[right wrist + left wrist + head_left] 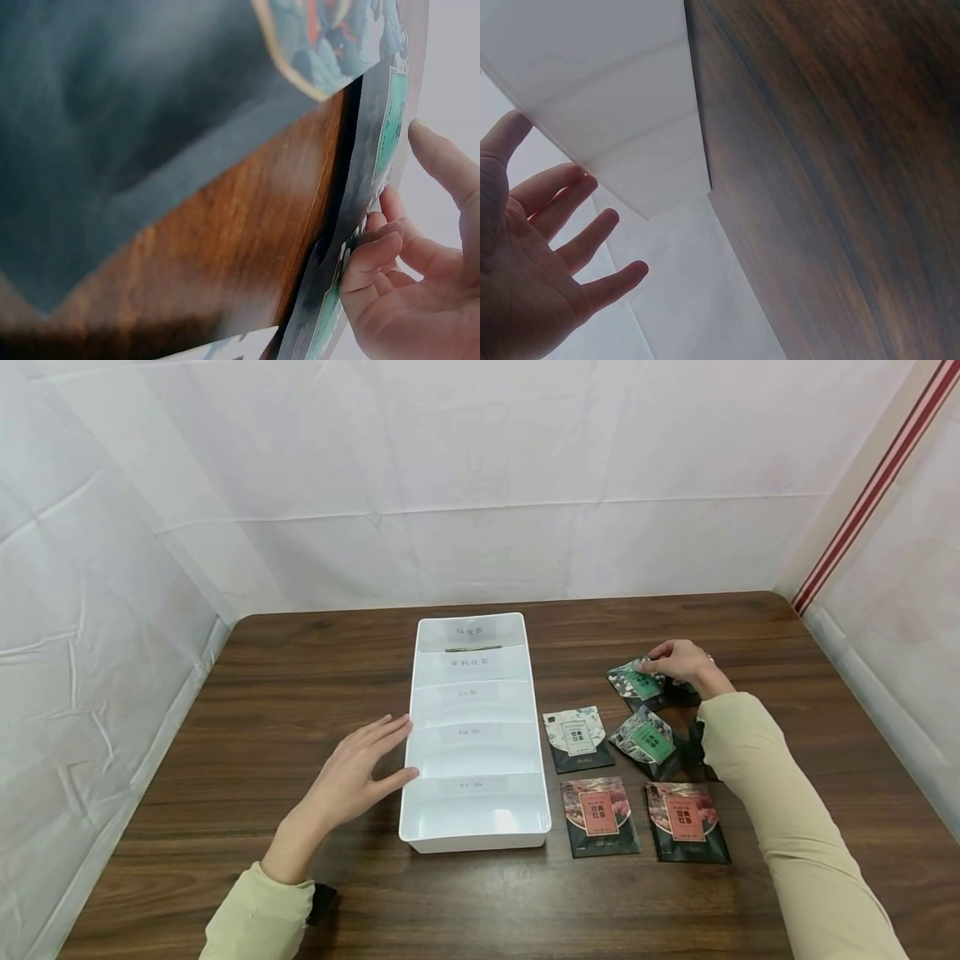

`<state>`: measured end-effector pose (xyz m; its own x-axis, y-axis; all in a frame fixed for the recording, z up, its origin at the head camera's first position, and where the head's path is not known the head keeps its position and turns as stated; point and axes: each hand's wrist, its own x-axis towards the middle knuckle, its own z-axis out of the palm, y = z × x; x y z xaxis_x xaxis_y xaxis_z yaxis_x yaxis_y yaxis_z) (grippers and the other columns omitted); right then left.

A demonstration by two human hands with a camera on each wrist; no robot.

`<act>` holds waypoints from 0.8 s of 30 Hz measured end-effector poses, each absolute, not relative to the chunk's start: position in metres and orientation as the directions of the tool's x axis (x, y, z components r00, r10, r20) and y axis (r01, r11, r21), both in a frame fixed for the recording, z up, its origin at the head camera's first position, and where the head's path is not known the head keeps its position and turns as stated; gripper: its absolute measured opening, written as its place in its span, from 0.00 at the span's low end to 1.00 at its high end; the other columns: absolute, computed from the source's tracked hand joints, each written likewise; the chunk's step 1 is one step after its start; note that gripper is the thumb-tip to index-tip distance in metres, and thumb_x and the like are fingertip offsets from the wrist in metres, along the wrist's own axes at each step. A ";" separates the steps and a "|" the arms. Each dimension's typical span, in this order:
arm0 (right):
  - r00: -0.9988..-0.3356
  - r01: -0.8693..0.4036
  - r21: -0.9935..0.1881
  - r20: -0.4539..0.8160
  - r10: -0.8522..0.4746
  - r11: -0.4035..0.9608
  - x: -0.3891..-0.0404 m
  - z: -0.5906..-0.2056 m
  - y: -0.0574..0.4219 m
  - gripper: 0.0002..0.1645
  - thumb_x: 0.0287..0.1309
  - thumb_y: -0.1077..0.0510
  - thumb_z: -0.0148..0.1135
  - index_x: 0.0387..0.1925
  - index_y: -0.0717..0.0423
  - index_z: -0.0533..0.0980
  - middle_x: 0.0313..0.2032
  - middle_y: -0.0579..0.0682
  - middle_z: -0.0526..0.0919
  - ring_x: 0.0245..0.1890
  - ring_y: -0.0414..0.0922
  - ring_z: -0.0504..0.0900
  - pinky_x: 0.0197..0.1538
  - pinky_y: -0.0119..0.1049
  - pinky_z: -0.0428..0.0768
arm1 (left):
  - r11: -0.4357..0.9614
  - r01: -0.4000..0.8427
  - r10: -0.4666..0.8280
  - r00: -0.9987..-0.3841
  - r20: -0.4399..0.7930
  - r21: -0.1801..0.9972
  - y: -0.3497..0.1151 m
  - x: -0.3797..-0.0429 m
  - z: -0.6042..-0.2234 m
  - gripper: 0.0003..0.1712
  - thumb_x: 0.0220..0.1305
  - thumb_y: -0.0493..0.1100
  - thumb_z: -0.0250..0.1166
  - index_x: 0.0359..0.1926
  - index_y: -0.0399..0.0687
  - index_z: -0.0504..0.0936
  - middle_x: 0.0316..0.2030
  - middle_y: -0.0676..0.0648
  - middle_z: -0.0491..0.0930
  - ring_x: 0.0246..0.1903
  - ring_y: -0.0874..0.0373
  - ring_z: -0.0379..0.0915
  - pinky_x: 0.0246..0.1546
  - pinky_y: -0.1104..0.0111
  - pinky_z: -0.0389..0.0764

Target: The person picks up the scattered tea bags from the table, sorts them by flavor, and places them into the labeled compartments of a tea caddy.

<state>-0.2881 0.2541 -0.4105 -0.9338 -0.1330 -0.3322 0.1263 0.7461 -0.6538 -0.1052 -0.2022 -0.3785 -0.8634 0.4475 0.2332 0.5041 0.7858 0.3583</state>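
My left hand (347,781) has its fingers spread and fairly straight, with fingertips touching the left rim of a long white divided box (476,842). In the left wrist view, the left hand's fingertips meet the edge of the box (622,97). My right hand (686,665) is over a green-labelled tea sachet (633,681), its fingertips touching the pack. Seen from the right wrist, thumb and fingers stand apart, near sachets with green labels (388,124). Another green-labelled tea sachet (651,742) lies nearer me, partly overlapping dark packs beside the right sleeve.
A white-labelled sachet (579,739) lies right of the box. Two red-labelled sachets, one (600,817) left and one (686,822) right, lie nearer. A thin pack edge (473,648) shows in the box's farthest compartment. White sheeting (480,527) hangs behind the wooden table (315,660).
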 end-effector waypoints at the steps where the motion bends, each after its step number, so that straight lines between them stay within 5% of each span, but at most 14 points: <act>1: -0.933 0.126 -0.651 -0.334 -0.134 0.748 -0.288 -0.410 0.254 0.32 0.54 0.48 0.57 0.51 0.70 0.65 0.46 0.65 0.67 0.42 0.57 0.68 0.38 0.45 0.72 | 0.786 0.504 0.448 -0.863 0.233 0.358 -0.202 -0.105 -0.379 0.35 0.53 0.51 0.64 0.58 0.36 0.68 0.58 0.42 0.65 0.58 0.45 0.56 0.53 0.49 0.57; 11: -0.943 0.125 -0.620 -0.318 -0.102 0.775 -0.286 -0.410 0.246 0.29 0.52 0.51 0.59 0.47 0.69 0.67 0.44 0.64 0.69 0.37 0.54 0.69 0.34 0.42 0.71 | 0.789 0.502 0.447 -0.865 0.228 0.354 -0.202 -0.105 -0.378 0.35 0.53 0.51 0.63 0.58 0.36 0.67 0.58 0.42 0.65 0.58 0.44 0.56 0.53 0.48 0.57; 24: -0.946 0.102 -0.650 -0.298 -0.130 0.753 -0.287 -0.411 0.247 0.27 0.52 0.55 0.59 0.48 0.71 0.65 0.42 0.64 0.68 0.41 0.56 0.67 0.43 0.49 0.68 | 0.785 0.505 0.453 -0.863 0.225 0.358 -0.202 -0.105 -0.378 0.35 0.53 0.51 0.63 0.58 0.36 0.67 0.58 0.42 0.64 0.58 0.44 0.56 0.54 0.49 0.57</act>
<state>-0.2869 0.2472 -0.4108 -0.9457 -0.1296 -0.2981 0.1017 0.7531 -0.6500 -0.1054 -0.2015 -0.3779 -0.8628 0.4527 0.2251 0.5053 0.7853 0.3577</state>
